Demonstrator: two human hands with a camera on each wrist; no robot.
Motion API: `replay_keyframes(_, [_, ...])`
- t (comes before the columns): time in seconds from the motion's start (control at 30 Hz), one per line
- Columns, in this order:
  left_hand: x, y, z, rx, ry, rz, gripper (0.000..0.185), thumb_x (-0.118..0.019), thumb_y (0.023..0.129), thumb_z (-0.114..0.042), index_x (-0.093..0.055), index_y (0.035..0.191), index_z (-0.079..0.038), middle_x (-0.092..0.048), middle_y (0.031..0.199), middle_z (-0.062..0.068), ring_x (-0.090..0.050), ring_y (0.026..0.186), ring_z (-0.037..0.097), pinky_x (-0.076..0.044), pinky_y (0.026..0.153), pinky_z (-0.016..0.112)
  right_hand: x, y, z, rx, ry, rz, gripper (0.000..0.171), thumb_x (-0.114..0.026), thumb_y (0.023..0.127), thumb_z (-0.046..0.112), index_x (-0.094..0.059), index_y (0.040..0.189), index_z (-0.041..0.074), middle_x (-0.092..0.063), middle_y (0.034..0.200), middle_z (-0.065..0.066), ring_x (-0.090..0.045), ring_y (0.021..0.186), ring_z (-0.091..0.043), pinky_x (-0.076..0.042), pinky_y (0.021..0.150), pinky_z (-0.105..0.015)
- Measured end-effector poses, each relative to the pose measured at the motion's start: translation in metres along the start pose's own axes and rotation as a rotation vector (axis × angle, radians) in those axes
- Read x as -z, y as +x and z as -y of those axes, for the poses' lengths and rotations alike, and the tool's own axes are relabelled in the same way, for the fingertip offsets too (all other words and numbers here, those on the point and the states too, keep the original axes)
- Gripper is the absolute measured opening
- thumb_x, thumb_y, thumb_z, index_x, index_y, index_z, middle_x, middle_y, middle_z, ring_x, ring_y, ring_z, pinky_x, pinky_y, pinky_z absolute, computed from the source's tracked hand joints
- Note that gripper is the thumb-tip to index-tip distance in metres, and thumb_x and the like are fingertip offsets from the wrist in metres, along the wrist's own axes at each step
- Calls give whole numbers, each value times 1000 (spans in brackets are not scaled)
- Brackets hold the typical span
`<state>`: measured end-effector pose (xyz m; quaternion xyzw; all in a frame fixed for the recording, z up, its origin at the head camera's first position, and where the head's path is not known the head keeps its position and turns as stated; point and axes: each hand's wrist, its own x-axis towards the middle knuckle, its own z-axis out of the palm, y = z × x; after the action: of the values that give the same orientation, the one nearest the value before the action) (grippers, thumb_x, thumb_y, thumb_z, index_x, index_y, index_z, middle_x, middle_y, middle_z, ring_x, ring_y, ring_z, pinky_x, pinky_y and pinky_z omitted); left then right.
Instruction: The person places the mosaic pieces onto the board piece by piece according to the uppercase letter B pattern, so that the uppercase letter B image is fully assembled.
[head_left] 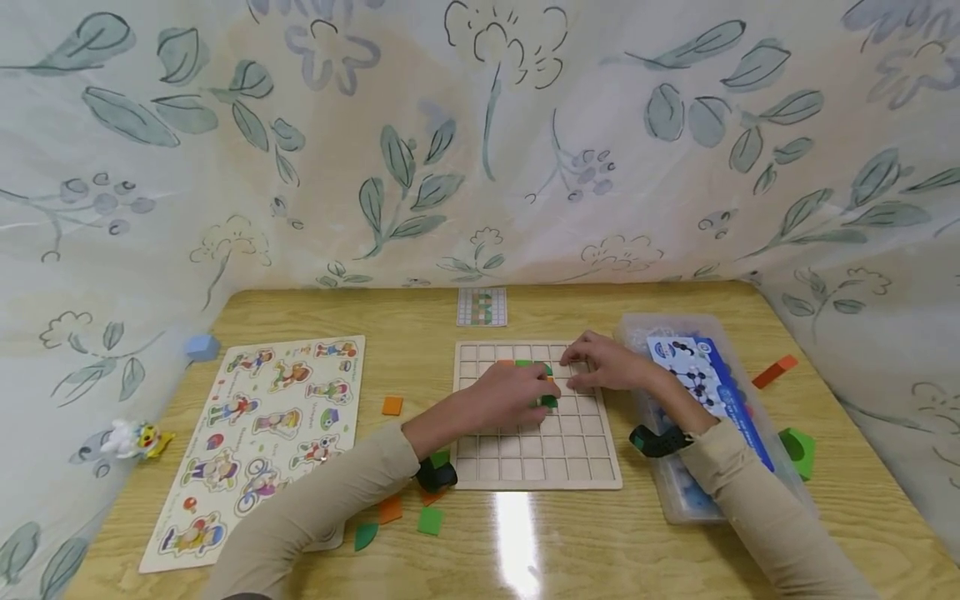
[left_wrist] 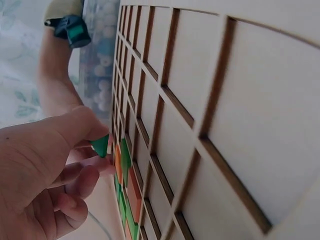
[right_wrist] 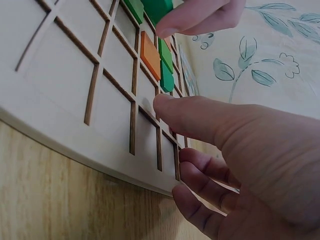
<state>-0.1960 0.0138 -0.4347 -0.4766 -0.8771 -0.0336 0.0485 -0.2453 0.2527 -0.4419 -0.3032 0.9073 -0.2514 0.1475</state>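
My left hand (head_left: 510, 397) is over the wooden grid board (head_left: 577, 467), pinching a green tile (left_wrist: 101, 146) between thumb and finger. In the right wrist view this tile is held just off the grid, beside an orange tile (right_wrist: 150, 56) and green tiles (right_wrist: 165, 54) lying in the cells. My right hand (head_left: 611, 364) rests at the board's upper right, fingers loosely bent and holding nothing. Its thumb (right_wrist: 185, 112) is close to the grid's cells. From the head view, my left hand hides part of the placed tiles.
Behind the board lies a small pattern card (head_left: 482, 307). A picture puzzle board (head_left: 292, 421) is at left, with loose orange (head_left: 392, 406) and green tiles (head_left: 430, 521) nearby. A clear plastic box (head_left: 678, 500) stands under my right forearm, blocks beyond it.
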Motion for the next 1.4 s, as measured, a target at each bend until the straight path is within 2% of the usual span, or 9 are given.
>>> replay_keyframes(0.33, [0, -2, 0, -61, 30, -111, 18, -62, 94, -28, -70, 110, -29, -64, 99, -7, -59, 77, 3, -34, 51, 14, 1, -1, 1, -2, 5, 5, 31, -69, 90, 25, -65, 115, 8, -53, 111, -11, -54, 105, -27, -44, 83, -37])
replay_keyframes(0.5, [0, -2, 0, -45, 41, -34, 17, -60, 96, -28, -70, 110, -30, -65, 101, -8, -61, 85, 3, -39, 53, 14, 0, -1, 1, -7, 15, -1, 30, -70, 89, 24, -65, 115, 8, -53, 110, -12, -54, 105, -27, -43, 81, -35])
replay_keyframes(0.63, [-3, -2, 0, -25, 7, 23, 17, -60, 96, -28, -69, 110, -30, -64, 103, -8, -60, 87, 5, -38, 52, 14, 0, -1, 1, -9, 17, 3, 30, -70, 89, 24, -65, 115, 8, -53, 110, -12, -54, 105, -27, -43, 81, -35])
replay_keyframes(0.8, [-3, -2, -1, -31, -40, 42, 15, -61, 95, -26, -69, 107, -30, -63, 107, -9, -60, 91, 5, -38, 51, 14, 1, 0, 2, -6, 0, 2, 30, -70, 89, 25, -65, 114, 9, -53, 111, -11, -54, 106, -27, -44, 84, -37])
replay_keyframes(1.0, [-2, 0, -1, -65, -45, 59, 16, -64, 94, -27, -71, 107, -33, -66, 108, -10, -61, 99, 6, -44, 55, 15, 2, 0, 3, -10, -20, 0, 30, -70, 89, 26, -66, 114, 9, -55, 111, -11, -55, 105, -26, -45, 84, -38])
replay_keyframes(1.23, [-1, 4, -2, -96, -46, 88, 17, -65, 93, -31, -73, 108, -33, -69, 102, -13, -62, 97, 3, -48, 59, 16, 1, -1, 3, -18, -11, -2, 31, -70, 89, 26, -66, 114, 9, -55, 111, -11, -55, 105, -26, -44, 85, -40])
replay_keyframes(1.4, [-2, 8, -4, -98, -82, 119, 14, -64, 92, -37, -75, 99, -33, -70, 99, -13, -62, 93, 2, -48, 61, 16, -1, -1, 1, -15, -15, -9, 30, -70, 89, 26, -66, 114, 10, -55, 111, -10, -55, 104, -25, -44, 84, -37])
